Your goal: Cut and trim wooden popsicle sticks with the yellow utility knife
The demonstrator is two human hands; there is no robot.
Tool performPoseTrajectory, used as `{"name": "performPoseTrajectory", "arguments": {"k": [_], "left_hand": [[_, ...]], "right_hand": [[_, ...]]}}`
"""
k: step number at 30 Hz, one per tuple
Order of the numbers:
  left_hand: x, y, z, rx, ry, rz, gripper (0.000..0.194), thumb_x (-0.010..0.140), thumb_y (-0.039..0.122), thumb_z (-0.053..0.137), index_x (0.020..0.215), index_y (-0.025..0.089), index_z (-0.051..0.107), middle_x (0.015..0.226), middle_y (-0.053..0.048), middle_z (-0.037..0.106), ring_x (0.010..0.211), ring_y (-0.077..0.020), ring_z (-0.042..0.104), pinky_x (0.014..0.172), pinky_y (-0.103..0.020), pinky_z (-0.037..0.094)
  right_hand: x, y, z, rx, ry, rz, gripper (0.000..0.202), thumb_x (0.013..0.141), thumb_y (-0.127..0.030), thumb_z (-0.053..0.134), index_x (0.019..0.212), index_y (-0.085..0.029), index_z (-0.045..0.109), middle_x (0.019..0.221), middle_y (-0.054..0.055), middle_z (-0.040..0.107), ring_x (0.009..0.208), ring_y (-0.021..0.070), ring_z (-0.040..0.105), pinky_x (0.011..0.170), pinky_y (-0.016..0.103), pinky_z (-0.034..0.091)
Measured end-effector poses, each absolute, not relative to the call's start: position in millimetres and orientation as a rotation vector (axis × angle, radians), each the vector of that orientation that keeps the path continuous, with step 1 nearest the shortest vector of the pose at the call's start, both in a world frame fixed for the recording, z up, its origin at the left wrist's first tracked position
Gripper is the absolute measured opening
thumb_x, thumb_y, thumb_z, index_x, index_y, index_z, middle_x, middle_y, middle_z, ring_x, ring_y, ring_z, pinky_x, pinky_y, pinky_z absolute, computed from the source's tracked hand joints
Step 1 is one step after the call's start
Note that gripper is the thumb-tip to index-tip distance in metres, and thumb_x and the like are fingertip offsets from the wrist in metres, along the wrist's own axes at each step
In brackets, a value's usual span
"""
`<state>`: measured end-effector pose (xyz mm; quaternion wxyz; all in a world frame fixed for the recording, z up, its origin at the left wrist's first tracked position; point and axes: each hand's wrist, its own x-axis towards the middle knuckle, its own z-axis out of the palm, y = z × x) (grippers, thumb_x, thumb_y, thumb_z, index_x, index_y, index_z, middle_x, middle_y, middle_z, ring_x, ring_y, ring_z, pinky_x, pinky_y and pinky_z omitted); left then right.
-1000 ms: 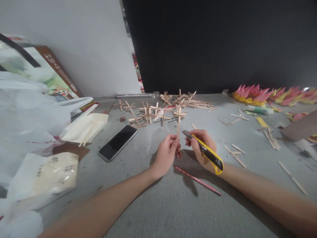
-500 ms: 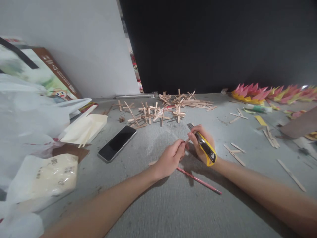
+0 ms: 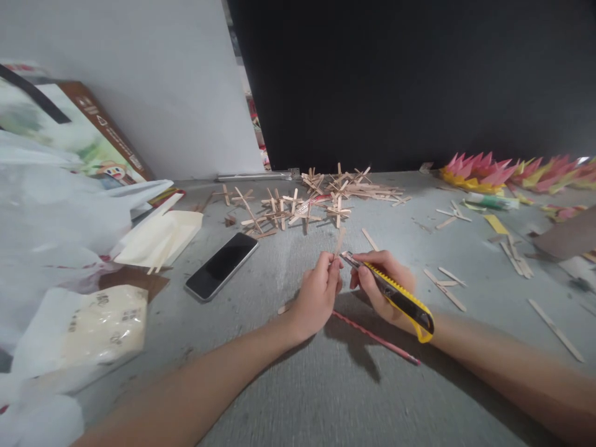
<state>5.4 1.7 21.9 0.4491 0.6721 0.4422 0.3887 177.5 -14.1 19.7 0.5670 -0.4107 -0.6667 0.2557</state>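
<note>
Between its thumb and fingers my left hand (image 3: 318, 292) pinches a wooden craft stick (image 3: 340, 241) that points up and away from me. My right hand (image 3: 384, 282) is closed around a yellow and black utility knife (image 3: 401, 302), whose blade end lies close beside the stick; whether the two touch I cannot tell. Under the hands a red pencil (image 3: 377, 340) rests on the grey surface. Another craft stick (image 3: 370, 239) lies just beyond my right hand, and the tip of one more (image 3: 284, 308) shows left of my left wrist.
Several crossed craft-stick pieces (image 3: 282, 211) are heaped at the back. A phone (image 3: 222, 267), a pale tray with chopsticks (image 3: 184, 233) and a tissue pack (image 3: 107, 326) sit left. Loose sticks (image 3: 556, 330) and pink-yellow paper petals (image 3: 479, 172) lie right. A black panel (image 3: 410, 87) stands behind.
The knife has turned and its blade end now sits near the stick in my left hand. That stick now points upward. A loose stick beyond my right hand has come into view.
</note>
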Motion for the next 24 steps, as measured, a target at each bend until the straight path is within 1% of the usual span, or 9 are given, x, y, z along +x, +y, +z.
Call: {"name": "performPoseTrajectory", "arguments": {"k": [5, 10, 14, 19, 24], "left_hand": [[5.1, 1.0, 21.5, 1.676, 1.092, 0.944, 0.037, 0.108, 0.056, 0.033, 0.095, 0.024, 0.045, 0.063, 0.007, 0.048, 0.055, -0.0129, 0.046, 0.058, -0.025, 0.036], [5.2, 0.4, 22.0, 1.732, 1.143, 0.913, 0.035, 0.109, 0.054, 0.032, 0.096, 0.024, 0.045, 0.063, 0.006, 0.048, 0.055, -0.0136, 0.048, 0.058, -0.026, 0.035], [5.3, -0.7, 19.9, 1.796, 1.233, 0.923, 0.029, 0.109, 0.047, 0.033, 0.100, 0.024, 0.049, 0.065, 0.005, 0.051, 0.056, -0.0147, 0.048, 0.059, -0.028, 0.034], [6.8, -1.4, 13.7, 1.797, 1.325, 0.933, 0.025, 0.109, 0.041, 0.032, 0.102, 0.023, 0.049, 0.066, 0.003, 0.053, 0.057, -0.0161, 0.048, 0.058, -0.028, 0.030], [8.6, -2.1, 13.2, 1.784, 1.359, 0.924, 0.023, 0.109, 0.037, 0.032, 0.099, 0.023, 0.047, 0.068, 0.002, 0.055, 0.059, -0.0168, 0.051, 0.059, -0.029, 0.030]], "right_hand": [[177.6, -13.4, 17.1, -0.936, -1.598, 0.545, 0.016, 0.102, -0.031, 0.058, 0.115, -0.025, 0.064, 0.078, 0.001, 0.073, 0.061, 0.0151, 0.070, 0.058, 0.028, 0.057], [177.9, -12.0, 11.5, -0.922, -1.603, 0.511, 0.016, 0.102, -0.027, 0.058, 0.116, -0.026, 0.064, 0.084, 0.002, 0.074, 0.063, 0.0145, 0.071, 0.060, 0.028, 0.057], [178.8, -11.7, 8.0, -0.937, -1.646, 0.483, 0.017, 0.100, -0.023, 0.059, 0.116, -0.025, 0.064, 0.080, 0.000, 0.072, 0.060, 0.0137, 0.068, 0.059, 0.028, 0.056], [178.6, -13.1, 10.9, -0.986, -1.722, 0.418, 0.018, 0.098, -0.021, 0.059, 0.114, -0.027, 0.064, 0.083, 0.003, 0.073, 0.066, 0.0158, 0.069, 0.064, 0.031, 0.057], [174.9, -14.8, 16.6, -0.980, -1.725, 0.395, 0.016, 0.097, -0.018, 0.058, 0.111, -0.024, 0.064, 0.077, 0.001, 0.070, 0.060, 0.0131, 0.066, 0.062, 0.027, 0.055]]}}
